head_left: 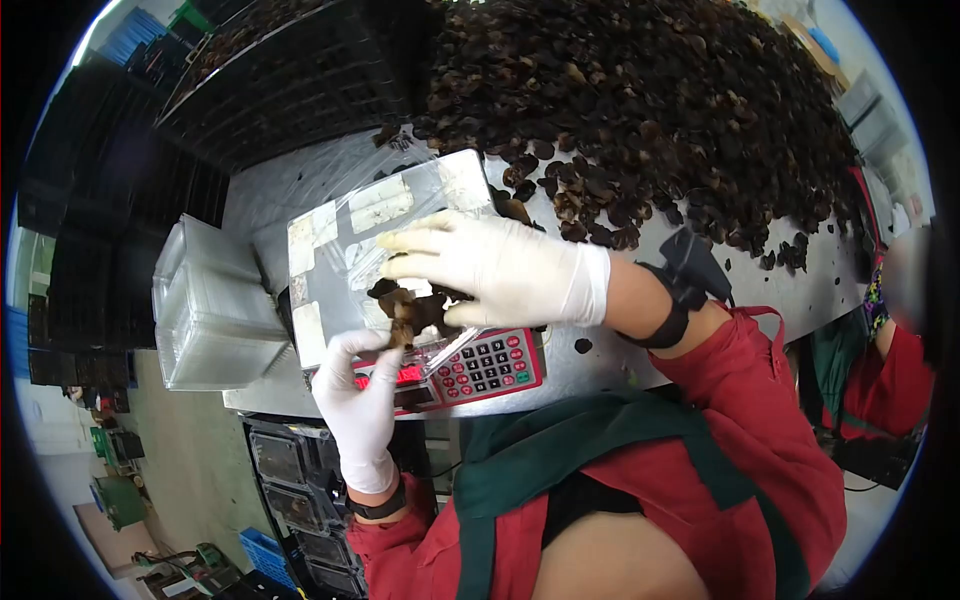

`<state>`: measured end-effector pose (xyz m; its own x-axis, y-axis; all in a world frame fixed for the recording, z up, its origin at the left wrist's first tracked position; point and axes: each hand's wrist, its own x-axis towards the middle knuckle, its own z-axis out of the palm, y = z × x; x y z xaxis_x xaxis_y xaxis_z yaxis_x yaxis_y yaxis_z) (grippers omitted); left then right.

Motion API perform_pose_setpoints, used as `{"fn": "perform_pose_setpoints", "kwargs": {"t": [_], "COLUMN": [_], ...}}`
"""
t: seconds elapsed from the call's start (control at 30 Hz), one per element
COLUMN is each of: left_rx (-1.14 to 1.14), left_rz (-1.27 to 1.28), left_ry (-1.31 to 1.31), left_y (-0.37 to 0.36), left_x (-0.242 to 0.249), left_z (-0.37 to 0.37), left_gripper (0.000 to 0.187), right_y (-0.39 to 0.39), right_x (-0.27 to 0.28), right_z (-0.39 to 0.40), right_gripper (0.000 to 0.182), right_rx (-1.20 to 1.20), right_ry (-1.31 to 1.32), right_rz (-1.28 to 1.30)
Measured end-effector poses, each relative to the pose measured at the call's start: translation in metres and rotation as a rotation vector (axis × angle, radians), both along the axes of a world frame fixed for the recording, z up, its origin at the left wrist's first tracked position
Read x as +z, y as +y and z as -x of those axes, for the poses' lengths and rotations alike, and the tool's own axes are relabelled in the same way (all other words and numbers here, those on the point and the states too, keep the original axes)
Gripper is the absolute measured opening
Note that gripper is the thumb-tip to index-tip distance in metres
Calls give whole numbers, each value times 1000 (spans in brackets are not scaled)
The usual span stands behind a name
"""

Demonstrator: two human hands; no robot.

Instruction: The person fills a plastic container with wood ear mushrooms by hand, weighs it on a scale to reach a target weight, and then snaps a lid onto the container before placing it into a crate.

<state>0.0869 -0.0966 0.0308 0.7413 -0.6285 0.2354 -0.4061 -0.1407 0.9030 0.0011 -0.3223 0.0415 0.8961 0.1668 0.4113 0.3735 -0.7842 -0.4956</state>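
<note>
My left hand, in a white glove, is at the front edge of the scale. Its thumb and index finger close on a brown piece of wood ear mushroom. My right hand, also gloved, reaches over the scale from the right with its fingers stretched out and the thumb apart. Several dark mushroom pieces lie under and beside its palm, partly hidden by it. Clear plastic shows around them, its shape hard to make out. Below is the weighing scale with a taped top and red keypad.
A large heap of dark mushrooms covers the back right of the metal table. Stacked clear plastic trays stand left of the scale. Black crates rise behind. A person's red sleeve is at far right.
</note>
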Motion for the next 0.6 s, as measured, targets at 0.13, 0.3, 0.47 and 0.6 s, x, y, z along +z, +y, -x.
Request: {"fn": "perform_pose_setpoints", "kwargs": {"t": [0.13,0.3,0.47,0.6], "left_rx": [-144,-123,73,-33], "left_rz": [-40,-97,-211,-349], "left_ry": [-247,-395,-446,-643], "left_y": [-1,-4,11,-12], "left_x": [2,8,15,24], "left_z": [20,20,-20,-31], "left_gripper": [23,25,26,25], "right_y": [25,8,-31,-50], "right_x": [-13,-17,-24,-34], "right_z": [16,51,133,213], "right_gripper": [47,28,27,34], "right_rx": [-23,-226,-664,-782], "right_ry": [-116,-211,53,161], "right_rz": [99,53,-872,-1213]}}
